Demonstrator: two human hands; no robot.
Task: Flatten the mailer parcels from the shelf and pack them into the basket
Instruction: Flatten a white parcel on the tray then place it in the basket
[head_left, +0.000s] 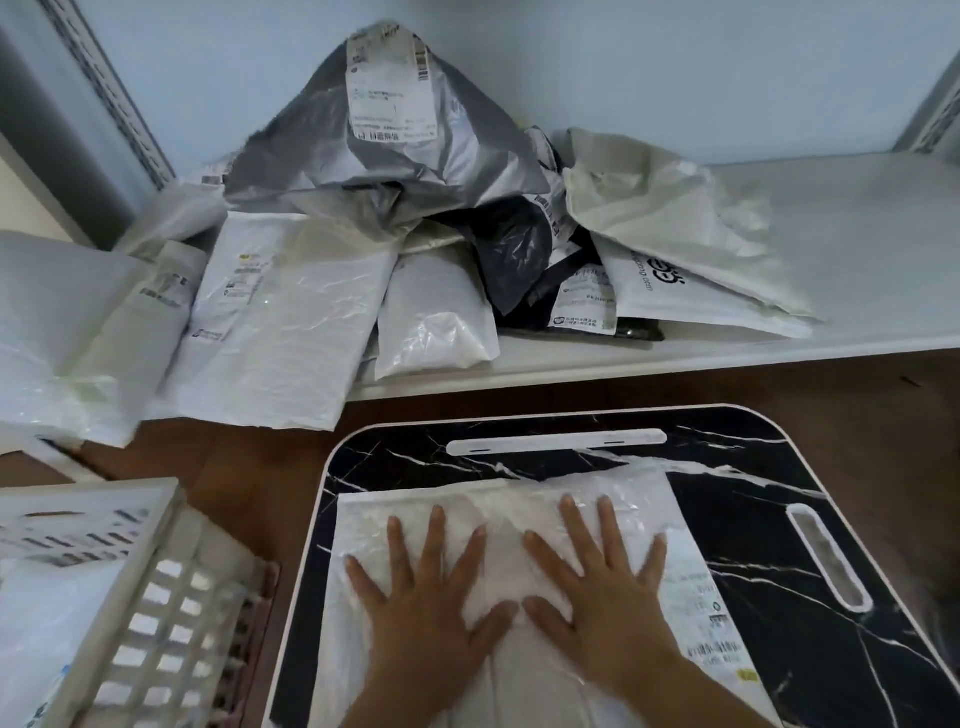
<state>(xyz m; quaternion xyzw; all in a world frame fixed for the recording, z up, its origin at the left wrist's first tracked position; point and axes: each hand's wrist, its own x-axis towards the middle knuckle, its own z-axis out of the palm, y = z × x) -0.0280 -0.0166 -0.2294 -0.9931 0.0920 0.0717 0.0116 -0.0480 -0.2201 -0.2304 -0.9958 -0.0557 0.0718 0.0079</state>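
Note:
A white mailer parcel (519, 691) lies flat on a black marble-patterned tray table (779, 545). My left hand (431, 608) and my right hand (597, 587) press down on it side by side, fingers spread and straight. Its shipping label (717, 639) shows at the right edge. A white slotted basket (166, 613) stands at the lower left with a white parcel (47, 618) inside. On the white shelf (857, 228) behind lies a heap of mailers: a tall grey one (415, 130), a large white one (291, 322), a small white one (436, 317) and a black one (514, 254).
More white bags (62, 332) spill off the shelf's left end. A crumpled white bag (670, 218) lies on the right of the heap. Brown floor (244, 467) shows between shelf, basket and table. A metal shelf upright (114, 93) rises at the far left.

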